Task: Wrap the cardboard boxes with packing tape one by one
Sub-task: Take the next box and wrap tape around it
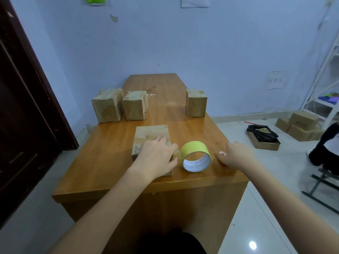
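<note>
A: Nearest item: left hand (156,158), fingers spread, flat on cardboard box (148,136), near desk (110,153) edge.
B: Right hand (236,154)?
A: Loosely apart, empty, beside yellow tape roll (196,155).
B: Other stock?
A: Three boxes (134,105) farther back.

Under my left hand (156,158) I see a matt brown cardboard box (151,136). Just right of it, the tape roll (196,155) looks smooth yellow plastic. The table (102,162) is glossy varnished wood.
</note>
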The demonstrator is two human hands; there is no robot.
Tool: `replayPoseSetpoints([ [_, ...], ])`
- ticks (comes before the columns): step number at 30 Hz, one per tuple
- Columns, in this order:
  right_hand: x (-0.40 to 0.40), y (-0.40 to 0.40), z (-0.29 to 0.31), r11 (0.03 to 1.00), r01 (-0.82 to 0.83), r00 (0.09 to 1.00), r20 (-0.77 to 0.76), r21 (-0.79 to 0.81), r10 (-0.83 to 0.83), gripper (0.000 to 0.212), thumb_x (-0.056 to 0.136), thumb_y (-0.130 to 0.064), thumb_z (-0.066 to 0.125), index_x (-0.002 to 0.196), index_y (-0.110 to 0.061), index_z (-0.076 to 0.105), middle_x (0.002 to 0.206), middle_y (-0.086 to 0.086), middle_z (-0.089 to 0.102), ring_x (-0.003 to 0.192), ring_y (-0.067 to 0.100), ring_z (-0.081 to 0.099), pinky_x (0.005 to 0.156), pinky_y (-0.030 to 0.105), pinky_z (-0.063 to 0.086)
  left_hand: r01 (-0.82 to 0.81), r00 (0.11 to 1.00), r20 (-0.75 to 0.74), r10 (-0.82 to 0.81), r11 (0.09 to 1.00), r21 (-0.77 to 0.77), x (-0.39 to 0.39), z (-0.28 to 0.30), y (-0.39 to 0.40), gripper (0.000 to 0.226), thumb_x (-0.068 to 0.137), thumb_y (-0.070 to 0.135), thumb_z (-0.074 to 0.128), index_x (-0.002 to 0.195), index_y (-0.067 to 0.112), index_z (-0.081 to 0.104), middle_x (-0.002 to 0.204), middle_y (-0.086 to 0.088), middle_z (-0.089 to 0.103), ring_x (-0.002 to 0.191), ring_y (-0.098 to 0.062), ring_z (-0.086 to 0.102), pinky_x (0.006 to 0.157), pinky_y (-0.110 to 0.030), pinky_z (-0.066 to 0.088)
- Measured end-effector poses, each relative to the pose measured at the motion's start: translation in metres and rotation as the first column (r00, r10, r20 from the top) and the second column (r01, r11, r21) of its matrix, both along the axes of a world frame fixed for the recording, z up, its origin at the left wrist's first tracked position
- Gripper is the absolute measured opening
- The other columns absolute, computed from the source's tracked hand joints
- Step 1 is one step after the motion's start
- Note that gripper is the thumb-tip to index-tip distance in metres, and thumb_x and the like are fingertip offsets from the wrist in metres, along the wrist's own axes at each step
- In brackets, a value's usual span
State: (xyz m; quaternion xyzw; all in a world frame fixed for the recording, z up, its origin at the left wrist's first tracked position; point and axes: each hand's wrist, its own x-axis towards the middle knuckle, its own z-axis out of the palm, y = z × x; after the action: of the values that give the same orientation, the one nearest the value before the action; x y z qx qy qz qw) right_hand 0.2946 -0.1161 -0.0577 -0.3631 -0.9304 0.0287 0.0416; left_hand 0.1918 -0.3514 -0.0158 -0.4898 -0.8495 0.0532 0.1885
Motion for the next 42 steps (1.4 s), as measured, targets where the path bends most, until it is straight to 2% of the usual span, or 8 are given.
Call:
replayPoseSetpoints([
  [5, 0.001, -0.004, -0.01, 0.992, 0.04, 0.994, -0.093, -0.123, -0.052, 0.027, 0.092, -0.03, 0.047, 0.075, -0.009, 0.042, 0.076, 0.004, 0.042, 0.06, 0.017, 0.04, 0.05, 0.026, 0.029, -0.024, 0.999, -0.033, 0.022, 0.997, -0.073, -0.002, 0.0, 0.002, 0.034, 0.099, 0.045, 0.031, 0.118, 0.025, 0.051, 0.134, -0.014, 0.048, 0.122, -0.028, 0.049, 0.08, -0.036, 0.048],
  [9, 0.0, -0.009, -0.008, 0.976, 0.026, 0.972, -0.224, -0.217, -0.076, 0.023, 0.094, -0.025, 0.04, 0.087, -0.004, 0.046, 0.076, 0.007, 0.044, 0.067, 0.023, 0.045, 0.056, 0.03, 0.032, -0.006, 1.0, 0.015, 0.007, 0.997, -0.08, -0.004, 0.003, 0.002, 0.048, 0.093, 0.062, 0.026, 0.117, 0.032, 0.055, 0.136, -0.013, 0.047, 0.121, -0.026, 0.049, 0.08, -0.035, 0.047],
  [16, -0.001, -0.037, 0.028, 0.863, -0.293, 0.755, -0.653, -0.412, -0.056, 0.023, 0.09, -0.026, 0.054, 0.095, -0.015, 0.035, 0.079, 0.008, 0.058, 0.058, 0.02, 0.06, 0.044, 0.029, 0.046, 0.01, 0.999, -0.033, -0.011, 0.999, -0.037, -0.003, -0.001, 0.004, 0.031, 0.096, 0.047, 0.035, 0.108, 0.032, 0.06, 0.13, -0.011, 0.053, 0.115, -0.026, 0.053, 0.073, -0.033, 0.047],
  [23, -0.004, -0.076, 0.053, 0.702, -0.453, 0.806, -0.589, -0.549, 0.059, 0.009, 0.095, -0.023, 0.046, 0.091, -0.016, 0.048, 0.082, 0.003, 0.055, 0.059, 0.005, 0.056, 0.047, 0.017, 0.046, 0.019, 0.999, -0.025, -0.02, 0.998, -0.054, -0.002, 0.001, 0.001, 0.035, 0.09, 0.044, 0.047, 0.12, 0.026, 0.05, 0.129, -0.011, 0.051, 0.113, -0.026, 0.053, 0.078, -0.035, 0.051],
  [27, -0.003, -0.088, 0.057, 0.611, -0.481, 0.808, -0.588, -0.629, 0.03, 0.016, 0.098, -0.02, 0.043, 0.112, -0.014, 0.048, 0.092, 0.001, 0.065, 0.068, 0.011, 0.058, 0.053, 0.019, 0.047, 0.016, 0.998, -0.059, -0.019, 0.999, -0.04, 0.004, 0.003, 0.005, 0.039, 0.088, 0.045, 0.051, 0.118, 0.021, 0.049, 0.115, -0.007, 0.052, 0.099, -0.022, 0.055, 0.07, -0.03, 0.047],
  [33, -0.006, -0.096, 0.057, 0.635, -0.462, 0.796, -0.605, -0.619, -0.011, 0.018, 0.099, -0.026, 0.042, 0.113, -0.015, 0.047, 0.08, 0.0, 0.062, 0.059, 0.011, 0.045, 0.046, 0.018, 0.04, -0.004, 0.994, -0.11, 0.004, 1.0, -0.005, 0.006, 0.0, 0.007, 0.048, 0.089, 0.046, 0.049, 0.127, 0.017, 0.045, 0.12, -0.008, 0.051, 0.103, -0.022, 0.053, 0.07, -0.028, 0.046],
  [37, -0.007, -0.1, 0.053, 0.667, -0.431, 0.809, -0.588, -0.608, -0.014, 0.021, 0.099, -0.028, 0.042, 0.107, -0.011, 0.05, 0.076, 0.002, 0.057, 0.059, 0.011, 0.043, 0.044, 0.02, 0.036, -0.011, 0.998, -0.068, 0.014, 0.999, 0.045, 0.0, -0.001, 0.006, 0.078, 0.087, 0.053, 0.048, 0.148, 0.016, 0.017, 0.134, -0.005, 0.046, 0.117, -0.02, 0.047, 0.076, -0.027, 0.046],
  [42, -0.008, -0.109, 0.049, 0.756, -0.412, 0.809, -0.586, -0.508, 0.048, 0.034, 0.097, -0.03, 0.046, 0.092, 0.003, 0.049, 0.074, 0.001, 0.049, 0.072, 0.021, 0.047, 0.062, 0.031, 0.037, 0.003, 0.996, 0.086, -0.016, 0.989, 0.149, -0.015, 0.001, -0.008, 0.062, 0.083, 0.054, 0.053, 0.134, 0.022, 0.04, 0.135, 0.006, 0.048, 0.121, -0.013, 0.043, 0.087, -0.025, 0.038],
])
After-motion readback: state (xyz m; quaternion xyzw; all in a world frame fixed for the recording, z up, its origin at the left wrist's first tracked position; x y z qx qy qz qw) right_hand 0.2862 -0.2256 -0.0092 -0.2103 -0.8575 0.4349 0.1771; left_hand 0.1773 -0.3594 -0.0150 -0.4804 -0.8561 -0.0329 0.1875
